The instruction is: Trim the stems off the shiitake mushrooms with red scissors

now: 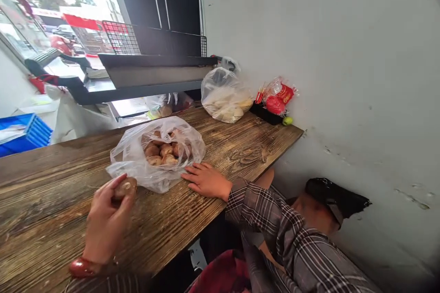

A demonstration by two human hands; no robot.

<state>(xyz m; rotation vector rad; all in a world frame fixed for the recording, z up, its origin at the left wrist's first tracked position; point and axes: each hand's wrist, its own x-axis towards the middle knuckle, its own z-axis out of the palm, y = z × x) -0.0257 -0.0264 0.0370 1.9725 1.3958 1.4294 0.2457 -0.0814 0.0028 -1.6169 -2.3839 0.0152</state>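
Observation:
Between the fingers and thumb of my left hand is a round brown mushroom, held above the wooden table with its pale stem side showing. An open clear plastic bag lies just beyond, with several brown mushrooms inside. My right hand rests palm down on the table at the bag's near right edge, fingers spread, with nothing held. Its fingertips are beside or on the bag's edge; which, I cannot tell.
Another plastic bag with pale pieces stands at the table's far end. Near the wall are a black tray, red packets and a green fruit. A metal shelf runs behind. A blue crate is at far left.

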